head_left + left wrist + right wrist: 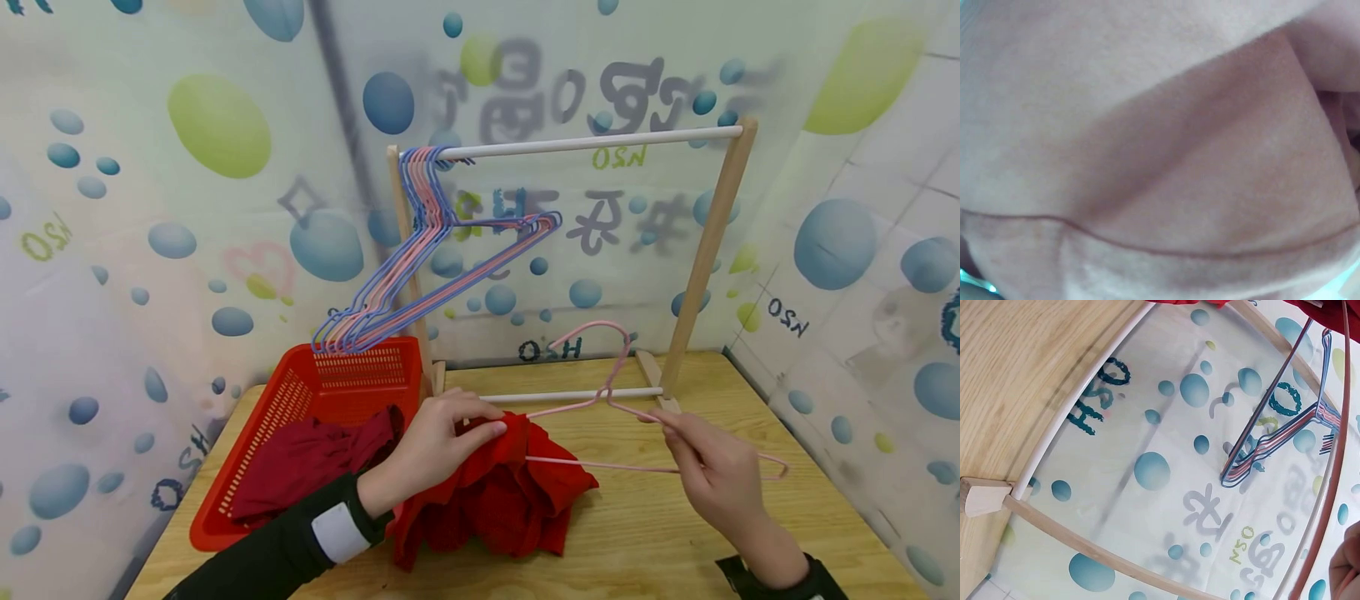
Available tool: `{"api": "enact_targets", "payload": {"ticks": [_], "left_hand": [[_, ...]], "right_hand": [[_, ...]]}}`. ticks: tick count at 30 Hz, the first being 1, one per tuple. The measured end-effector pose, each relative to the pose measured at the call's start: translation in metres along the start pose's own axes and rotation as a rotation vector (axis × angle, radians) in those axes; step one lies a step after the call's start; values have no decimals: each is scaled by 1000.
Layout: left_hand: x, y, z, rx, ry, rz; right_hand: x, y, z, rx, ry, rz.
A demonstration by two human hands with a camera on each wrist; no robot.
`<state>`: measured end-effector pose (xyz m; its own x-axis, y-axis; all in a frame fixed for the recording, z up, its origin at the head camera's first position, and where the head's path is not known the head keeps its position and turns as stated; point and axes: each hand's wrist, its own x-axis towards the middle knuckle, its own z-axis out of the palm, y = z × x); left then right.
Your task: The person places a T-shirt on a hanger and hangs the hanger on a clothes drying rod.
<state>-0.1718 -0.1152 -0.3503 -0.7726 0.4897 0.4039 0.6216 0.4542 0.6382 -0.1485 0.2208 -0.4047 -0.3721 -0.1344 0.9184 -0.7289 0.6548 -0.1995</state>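
Pinched between the fingers and thumb of the right hand (716, 471) is a pink hanger (606, 393), its right end protruding beyond the hand and its hook curving upward. Red cloth (495, 500) is pinched by the left hand (438, 437) at its upper edge, the thumb laid along the fabric. Between the two hands, the hanger's left end is hidden by a fold of the cloth, while part of its lower bar is seen crossing in front of the fabric. Below the left hand, the cloth is bunched in loose folds above the wooden table (630, 542). Dark sleeves are worn on both arms, the left one marked by a white band (341, 533). Just left of the cloth, a red basket (367, 375) is seen with perforated walls — dark red fabric (315, 462) is heaped inside it. Behind the hands, a rack (585, 146) is formed by wooden posts and white rods; blue and pink hangers (427, 208) are bunched at the left of its top rod. Farther back, the scene is enclosed by a pale backdrop (255, 208) printed with blue and green spots.
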Motion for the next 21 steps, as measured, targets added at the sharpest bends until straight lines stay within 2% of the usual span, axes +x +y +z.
{"api": "enact_targets", "payload": {"ticks": [7,21], "left_hand": [[0,-1,0,-2,2,-10],[-1,0,0,-15,5,-22]], "right_hand": [[-2,3,3,20,-39,-3],[-2,0,6,-1,-67,-16]]}}
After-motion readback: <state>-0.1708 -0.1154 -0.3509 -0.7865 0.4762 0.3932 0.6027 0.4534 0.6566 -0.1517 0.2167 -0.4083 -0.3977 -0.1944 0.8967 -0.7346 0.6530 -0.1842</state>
